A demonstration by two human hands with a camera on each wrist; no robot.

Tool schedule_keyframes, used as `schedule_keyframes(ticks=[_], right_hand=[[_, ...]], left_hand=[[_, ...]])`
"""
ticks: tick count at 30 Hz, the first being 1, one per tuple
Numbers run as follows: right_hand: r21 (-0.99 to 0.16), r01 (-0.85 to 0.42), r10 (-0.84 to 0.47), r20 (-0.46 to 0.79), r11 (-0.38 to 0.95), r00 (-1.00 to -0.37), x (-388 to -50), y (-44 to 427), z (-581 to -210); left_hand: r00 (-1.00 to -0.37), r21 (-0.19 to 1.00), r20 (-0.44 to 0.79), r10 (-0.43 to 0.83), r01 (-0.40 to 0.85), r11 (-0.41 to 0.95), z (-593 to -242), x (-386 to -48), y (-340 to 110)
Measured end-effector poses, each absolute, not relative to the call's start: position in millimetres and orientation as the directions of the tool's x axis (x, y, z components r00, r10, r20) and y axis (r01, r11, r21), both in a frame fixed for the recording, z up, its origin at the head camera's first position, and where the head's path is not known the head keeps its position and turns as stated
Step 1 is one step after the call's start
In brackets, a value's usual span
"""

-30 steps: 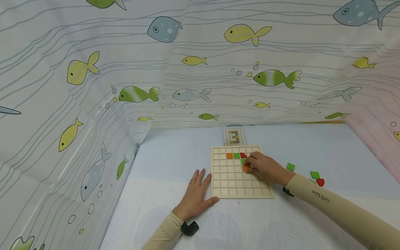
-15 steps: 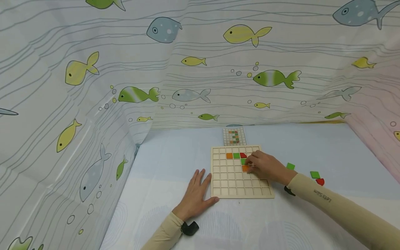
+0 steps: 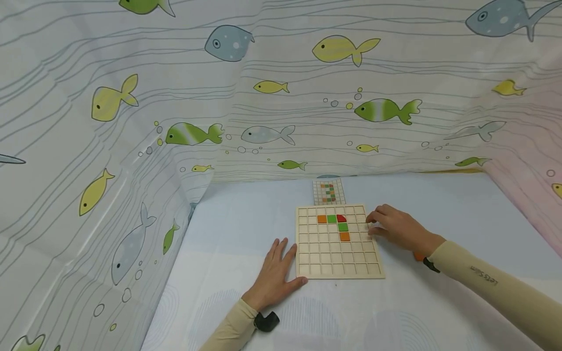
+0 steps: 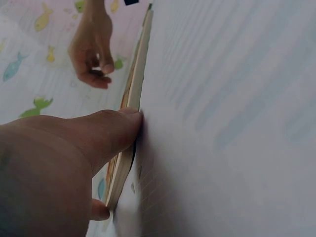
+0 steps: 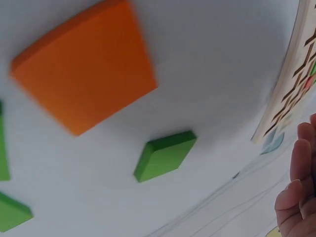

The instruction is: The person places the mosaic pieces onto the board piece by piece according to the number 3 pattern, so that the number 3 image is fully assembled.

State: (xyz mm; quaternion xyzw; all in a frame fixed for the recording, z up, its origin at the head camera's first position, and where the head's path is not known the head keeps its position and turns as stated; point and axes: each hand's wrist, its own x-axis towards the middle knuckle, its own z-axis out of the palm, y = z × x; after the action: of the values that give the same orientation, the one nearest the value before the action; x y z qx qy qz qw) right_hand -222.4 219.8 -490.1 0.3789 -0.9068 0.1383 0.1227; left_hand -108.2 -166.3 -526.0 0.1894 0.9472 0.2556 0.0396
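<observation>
Tile-setting appears in hand: flat orange, green and red tiles point(image 3: 343, 227) sit in the pale wooden gridded board point(image 3: 315, 259). Left hand point(image 3: 274, 278), fingers spread, touches its edge; right hand point(image 3: 401, 230), loosely curled, apparently empty, likely needs a loose orange tile point(image 5: 91, 71).

The board point(image 3: 325, 267) lies on the counter point(image 3: 250, 209), a card point(image 3: 329, 192) just behind it. On the board, three tiles point(image 3: 331, 219) sit side by side toward the back, two more tiles point(image 3: 343, 227) lining up before the rightmost. The left grip point(image 3: 273, 280) touches the board's near left corner; the right grip point(image 3: 398, 227) is by its right edge. Loose tiles point(image 5: 165, 157) lie right of the board.
</observation>
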Motion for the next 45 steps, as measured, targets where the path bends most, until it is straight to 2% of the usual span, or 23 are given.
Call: schedule_keyframes(ticks=[7,16,20,25,28,32,39,45], right_hand=[[-0.156,-0.7,-0.631,0.331,0.697,-0.702,-220,238,-488],[-0.111,-0.719,-0.629,0.405,0.686,-0.663,-220,266,-492],[-0.124,-0.684,-0.607,0.368,0.719,-0.704,-217,281,-491],[-0.188,-0.587,-0.546,0.231,0.787,-0.806,-212,298,-491],[-0.206,-0.544,-0.516,0.175,0.814,-0.838,-210,304,-493],[-0.209,-0.537,-0.511,0.17,0.817,-0.843,-208,311,-499],[-0.205,-0.578,-0.531,0.244,0.79,-0.811,-205,318,-509],[-0.222,-0.559,-0.512,0.235,0.799,-0.826,-198,322,-512]], left_hand=[[-0.927,0.505,0.02,0.375,0.334,0.796,-527,-108,-167],[-0.925,0.507,0.022,0.379,0.337,0.793,-529,-108,-167],[-0.924,0.504,0.025,0.382,0.341,0.793,-529,-108,-167],[-0.925,0.503,0.024,0.38,0.34,0.795,-528,-108,-167],[-0.925,0.505,0.025,0.38,0.339,0.794,-528,-108,-167],[-0.923,0.51,0.025,0.384,0.342,0.789,-528,-107,-167],[-0.924,0.507,0.021,0.382,0.339,0.792,-527,-109,-166],[-0.925,0.507,0.019,0.381,0.337,0.793,-528,-108,-167]])
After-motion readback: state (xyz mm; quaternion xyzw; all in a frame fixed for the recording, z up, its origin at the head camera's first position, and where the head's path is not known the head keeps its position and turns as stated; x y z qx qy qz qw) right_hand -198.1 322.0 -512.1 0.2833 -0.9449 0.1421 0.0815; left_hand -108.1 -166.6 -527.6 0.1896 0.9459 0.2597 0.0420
